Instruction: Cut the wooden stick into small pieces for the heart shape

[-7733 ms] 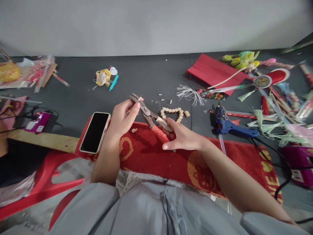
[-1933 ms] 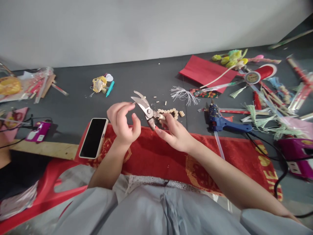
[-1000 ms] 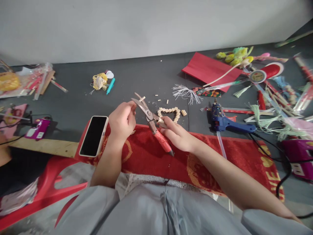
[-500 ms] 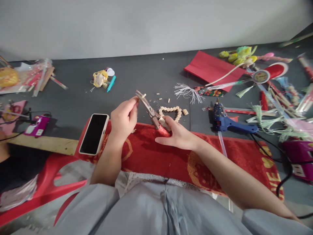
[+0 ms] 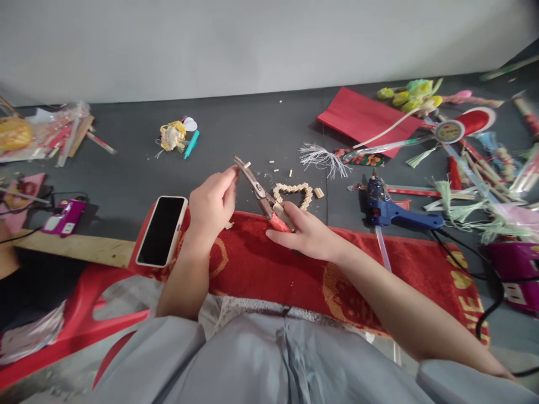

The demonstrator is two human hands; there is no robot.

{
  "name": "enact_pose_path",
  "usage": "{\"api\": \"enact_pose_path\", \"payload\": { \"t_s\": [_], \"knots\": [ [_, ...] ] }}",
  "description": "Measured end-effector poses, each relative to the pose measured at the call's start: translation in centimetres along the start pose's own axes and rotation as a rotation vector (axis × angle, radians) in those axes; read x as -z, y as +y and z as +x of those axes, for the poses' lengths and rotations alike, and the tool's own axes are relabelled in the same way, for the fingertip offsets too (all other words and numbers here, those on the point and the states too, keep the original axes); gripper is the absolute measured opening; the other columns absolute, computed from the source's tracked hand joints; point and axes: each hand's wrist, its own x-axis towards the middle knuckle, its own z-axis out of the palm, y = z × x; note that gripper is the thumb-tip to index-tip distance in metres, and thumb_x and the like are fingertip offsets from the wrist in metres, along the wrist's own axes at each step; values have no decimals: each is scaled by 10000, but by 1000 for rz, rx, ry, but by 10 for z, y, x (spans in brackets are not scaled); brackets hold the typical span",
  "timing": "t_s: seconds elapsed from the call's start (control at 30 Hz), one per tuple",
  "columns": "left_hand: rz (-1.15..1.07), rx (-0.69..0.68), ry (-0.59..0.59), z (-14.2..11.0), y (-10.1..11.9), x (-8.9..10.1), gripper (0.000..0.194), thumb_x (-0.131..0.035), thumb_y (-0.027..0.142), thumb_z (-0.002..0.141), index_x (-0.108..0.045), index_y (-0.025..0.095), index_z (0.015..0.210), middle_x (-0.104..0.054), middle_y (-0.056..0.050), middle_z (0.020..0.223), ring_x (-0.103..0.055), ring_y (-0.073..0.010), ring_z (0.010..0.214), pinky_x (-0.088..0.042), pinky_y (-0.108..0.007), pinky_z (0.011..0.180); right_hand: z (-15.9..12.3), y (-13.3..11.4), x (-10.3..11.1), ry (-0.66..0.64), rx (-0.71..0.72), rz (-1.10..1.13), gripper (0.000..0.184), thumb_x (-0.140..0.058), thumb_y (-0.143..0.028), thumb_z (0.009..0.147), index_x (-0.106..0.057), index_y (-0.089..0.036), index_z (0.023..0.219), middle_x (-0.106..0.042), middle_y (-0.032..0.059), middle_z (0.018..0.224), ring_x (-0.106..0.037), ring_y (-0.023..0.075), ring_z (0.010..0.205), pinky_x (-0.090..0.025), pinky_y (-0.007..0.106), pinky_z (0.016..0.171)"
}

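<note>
My right hand (image 5: 305,229) is wrapped round the handles of a pair of pruning shears (image 5: 261,192), one of them red. The blades point up and left, nearly together. A small pale stick (image 5: 247,165) pokes out past the blades. My left hand (image 5: 213,199) is closed in a pinch right beside the blades, gripping the stick's other end, which the fingers mostly hide. Behind my right hand lies a heart-shaped outline (image 5: 309,193) built of short pale stick pieces. A small bundle of cut pieces (image 5: 319,193) sits to its right, and a few loose pieces (image 5: 290,173) lie behind it.
A red towel (image 5: 269,264) covers the table's front edge, with a phone (image 5: 162,230) on its left. At right are a blue glue gun (image 5: 391,210), red paper (image 5: 366,120), a ribbon spool (image 5: 450,132) and tassels. A person's arm (image 5: 7,252) shows at far left.
My left hand was open and apart from the shears 1.9 seconds ago; it now pinches a stick at the blades. The shears have closed from wide apart onto the stick.
</note>
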Motion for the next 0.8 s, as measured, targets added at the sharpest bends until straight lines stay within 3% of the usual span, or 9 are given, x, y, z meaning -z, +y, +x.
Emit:
{"api": "enact_pose_path", "payload": {
  "t_s": [0.1, 0.2, 0.27, 0.33, 0.43, 0.57, 0.67, 0.8],
  "knots": [
    [63, -32, 15, 1, 1, -1, 297, -418, 289, 966, -668, 217, 1110, -680, -57, 782, -635, -176, 767, -446, -298, 727, 0, -3, -1, 10, -58, -23, 452, -603, -596, 720, -315, -249, 749, -470, -48, 666, -433, 124, 590, -334, 283, 574],
    [77, -63, 151, 2, 8, 0, 251, -486, 286, 923, -665, 195, 1073, -689, -100, 952, -629, -223, 925, -440, -368, 852, 2, -2, -3, 34, -119, 11, 467, -610, -622, 702, -335, -246, 737, -452, -52, 638, -423, 125, 579, -333, 286, 566],
    [3, -66, 201, 0, 16, 1, 197, -505, 289, 904, -659, 191, 979, -684, -91, 942, -619, -215, 917, -437, -373, 862, 4, 0, -4, 54, -153, 78, 479, -598, -650, 698, -349, -242, 732, -440, -51, 638, -423, 126, 589, -337, 289, 567],
    [-127, -79, 106, -4, 25, 1, 186, -493, 290, 905, -624, 197, 811, -663, -46, 784, -595, -164, 756, -448, -316, 759, 6, 3, -6, 57, -164, 172, 477, -582, -661, 705, -374, -234, 744, -441, -47, 657, -433, 127, 611, -352, 292, 580],
    [-355, 29, -224, -8, 39, -1, 234, -500, 367, 905, -630, 191, 824, -643, -12, 716, -564, -126, 636, -441, -262, 645, 8, 8, -8, 74, -142, 266, 450, -591, -629, 709, -426, -218, 790, -466, -37, 703, -454, 129, 653, -380, 295, 609],
    [-530, 175, -537, -7, 49, -6, 368, -498, 524, 871, -645, 187, 852, -659, -30, 783, -608, -175, 744, -479, -303, 718, 8, 9, -11, 84, -134, 289, 414, -620, -554, 682, -451, -211, 843, -490, -36, 716, -475, 129, 660, -396, 290, 612],
    [-682, 276, -618, -6, 49, -9, 431, -541, 583, 829, -642, 181, 948, -686, -64, 928, -641, -224, 889, -511, -354, 803, 6, 7, -13, 86, -122, 282, 383, -642, -467, 657, -465, -212, 882, -544, -24, 734, -514, 136, 658, -413, 286, 607],
    [-843, 290, -583, -8, 47, -10, 456, -613, 544, 799, -620, 185, 1080, -677, -102, 1137, -628, -264, 1102, -475, -422, 992, 4, 4, -15, 99, -31, 253, 466, -681, -340, 620, -512, -209, 1034, -622, 7, 835, -575, 157, 708, -442, 289, 637]
  ]
}}
